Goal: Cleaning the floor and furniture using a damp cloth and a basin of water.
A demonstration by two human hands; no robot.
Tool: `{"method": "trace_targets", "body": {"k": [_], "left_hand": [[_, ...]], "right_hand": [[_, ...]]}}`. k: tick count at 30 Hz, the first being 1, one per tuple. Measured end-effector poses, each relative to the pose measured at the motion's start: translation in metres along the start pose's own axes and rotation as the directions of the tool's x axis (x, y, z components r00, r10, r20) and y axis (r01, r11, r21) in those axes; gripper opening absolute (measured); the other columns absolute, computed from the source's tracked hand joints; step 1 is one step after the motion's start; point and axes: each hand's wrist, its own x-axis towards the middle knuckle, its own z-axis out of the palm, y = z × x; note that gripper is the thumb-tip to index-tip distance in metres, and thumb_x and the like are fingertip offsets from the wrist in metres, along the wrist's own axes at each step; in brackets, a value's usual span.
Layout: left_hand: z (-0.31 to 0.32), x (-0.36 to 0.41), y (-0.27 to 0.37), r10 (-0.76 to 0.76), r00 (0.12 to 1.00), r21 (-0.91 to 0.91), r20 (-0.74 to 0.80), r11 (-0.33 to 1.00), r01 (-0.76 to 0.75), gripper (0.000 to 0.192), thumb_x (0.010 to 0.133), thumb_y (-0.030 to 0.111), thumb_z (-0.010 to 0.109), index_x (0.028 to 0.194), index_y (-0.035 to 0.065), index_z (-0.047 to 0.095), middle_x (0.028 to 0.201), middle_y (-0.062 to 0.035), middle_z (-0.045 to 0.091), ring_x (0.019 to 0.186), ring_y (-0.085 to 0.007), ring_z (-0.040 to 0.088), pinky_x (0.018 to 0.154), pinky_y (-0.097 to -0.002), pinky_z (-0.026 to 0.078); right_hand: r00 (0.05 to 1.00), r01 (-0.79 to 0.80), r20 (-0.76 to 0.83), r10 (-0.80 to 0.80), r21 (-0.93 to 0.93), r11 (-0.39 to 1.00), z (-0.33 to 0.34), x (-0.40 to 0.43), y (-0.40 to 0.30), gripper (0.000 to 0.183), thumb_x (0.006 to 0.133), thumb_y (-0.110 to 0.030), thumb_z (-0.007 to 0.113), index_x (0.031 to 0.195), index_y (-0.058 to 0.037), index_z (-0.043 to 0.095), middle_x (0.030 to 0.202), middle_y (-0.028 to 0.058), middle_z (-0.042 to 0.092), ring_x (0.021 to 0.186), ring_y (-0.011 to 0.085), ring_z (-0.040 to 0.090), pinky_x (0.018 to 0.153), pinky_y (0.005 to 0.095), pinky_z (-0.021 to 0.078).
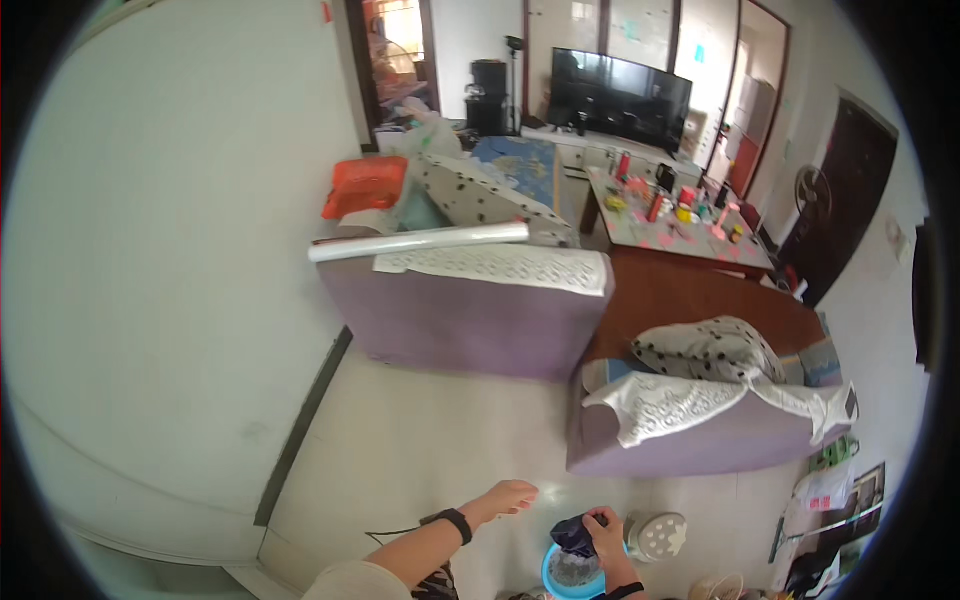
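Observation:
My right hand (606, 529) grips a dark purple-black cloth (574, 537), which looks wet and bunched. The cloth hangs over a light-blue plastic basin (549, 568) holding greyish, foamy-looking water (574, 571). To the left of the basin, my left hand (510, 499) is held out above the tiled floor with its fingers loosely bent. Nothing shows in it, and it is apart from the cloth. A dark band circles each wrist.
Right of the basin stands a round stool (660, 535) with a dotted top. Two purple sofas (472, 319) (690, 448) with lace covers are ahead. A white roll (420, 241) lies along one sofa back. A squeegee-like tool (825, 529) and bags (825, 487) are at right.

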Motion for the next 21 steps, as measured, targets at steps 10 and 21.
{"method": "trace_targets", "body": {"k": [10, 21], "left_hand": [[-0.251, -0.081, 0.024, -0.02, 0.956, -0.046, -0.292, 0.999, 0.007, 0.041, 0.087, 0.039, 0.062, 0.116, 0.0103, 0.06, 0.107, -0.0038, 0.063, 0.098, -0.0167, 0.059, 0.081, -0.0329, 0.048], [-0.414, -0.103, 0.041, -0.142, 0.884, -0.25, -0.446, 0.968, 0.029, 0.037, 0.087, 0.029, 0.065, 0.114, 0.0047, 0.058, 0.107, -0.0118, 0.064, 0.096, -0.023, 0.064, 0.083, -0.0375, 0.051]], "right_hand": [[0.992, 0.108, 0.073, -0.099, -0.126, 0.986, 0.165, 0.062, -0.067, 0.011, 0.077, -0.007, 0.069, 0.086, -0.0048, 0.062, 0.074, -0.0006, 0.056, 0.066, 0.0084, 0.051, 0.06, 0.0234, 0.0427], [0.985, 0.171, 0.087, -0.151, -0.311, 0.935, 0.207, 0.16, -0.087, 0.019, 0.076, -0.019, 0.071, 0.084, -0.0035, 0.065, 0.072, 0.0031, 0.062, 0.07, 0.0109, 0.056, 0.065, 0.0278, 0.0463]]}}
